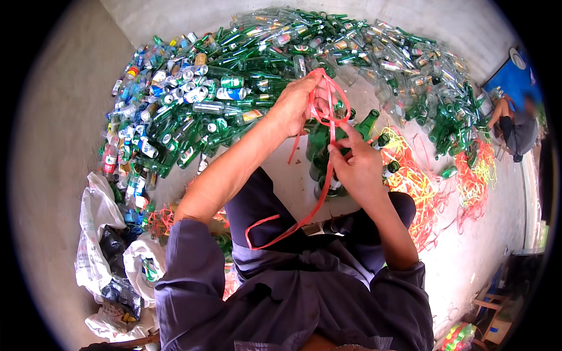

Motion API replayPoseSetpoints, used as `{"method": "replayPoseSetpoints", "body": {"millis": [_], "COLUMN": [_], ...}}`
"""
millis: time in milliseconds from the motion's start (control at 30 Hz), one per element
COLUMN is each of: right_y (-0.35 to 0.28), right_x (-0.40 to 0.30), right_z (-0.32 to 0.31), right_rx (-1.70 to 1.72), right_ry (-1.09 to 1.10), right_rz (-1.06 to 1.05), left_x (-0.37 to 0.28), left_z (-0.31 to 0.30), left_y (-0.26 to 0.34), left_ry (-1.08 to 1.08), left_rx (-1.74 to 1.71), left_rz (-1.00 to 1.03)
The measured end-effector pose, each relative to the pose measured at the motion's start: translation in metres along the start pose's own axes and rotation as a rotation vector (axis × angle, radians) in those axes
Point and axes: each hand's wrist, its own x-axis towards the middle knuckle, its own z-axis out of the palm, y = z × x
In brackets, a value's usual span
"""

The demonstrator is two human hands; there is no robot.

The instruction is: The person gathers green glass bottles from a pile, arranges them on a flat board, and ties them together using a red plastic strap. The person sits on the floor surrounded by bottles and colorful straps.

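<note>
A length of red plastic strapping (314,211) runs between my hands, with a loop in its upper part and a loose tail curling over my left thigh. My left hand (307,101) is raised and grips the looped end. Lower and to the right, my right hand (358,164) pinches the strip between thumb and fingers. Just behind and beneath my hands stands a cluster of green glass bottles (318,145), necks up, on the pale floor. My right hand hides part of the cluster.
A large heap of glass bottles (259,66) curves along the wall, with drink cans (195,94) at its left. Tangled red and yellow strapping (408,180) lies on the right. White plastic sacks (94,237) stand at lower left. Another person (520,127) sits at far right.
</note>
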Motion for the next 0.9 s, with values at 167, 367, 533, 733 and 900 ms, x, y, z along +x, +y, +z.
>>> {"method": "replayPoseSetpoints", "body": {"millis": [167,367,533,733,900], "right_y": [0.027,0.027,0.031,0.03,0.027], "right_x": [0.0,0.004,0.009,0.01,0.014], "right_z": [0.001,-0.003,-0.004,-0.008,-0.012], "right_rx": [0.134,0.327,0.446,0.535,0.527], "right_ry": [0.063,-0.055,-0.136,-0.039,-0.109], "right_rz": [0.076,0.242,0.326,0.364,0.328], "left_x": [-0.002,-0.005,-0.009,-0.034,-0.047], "left_z": [-0.005,-0.005,-0.002,0.004,0.015], "left_y": [-0.004,-0.011,-0.022,-0.032,-0.026], "left_ry": [-0.042,-0.103,-0.124,-0.19,-0.193], "left_rx": [-0.075,-0.142,-0.122,-0.114,0.272], "left_rz": [-0.012,-0.064,-0.133,-0.188,-0.088]}}
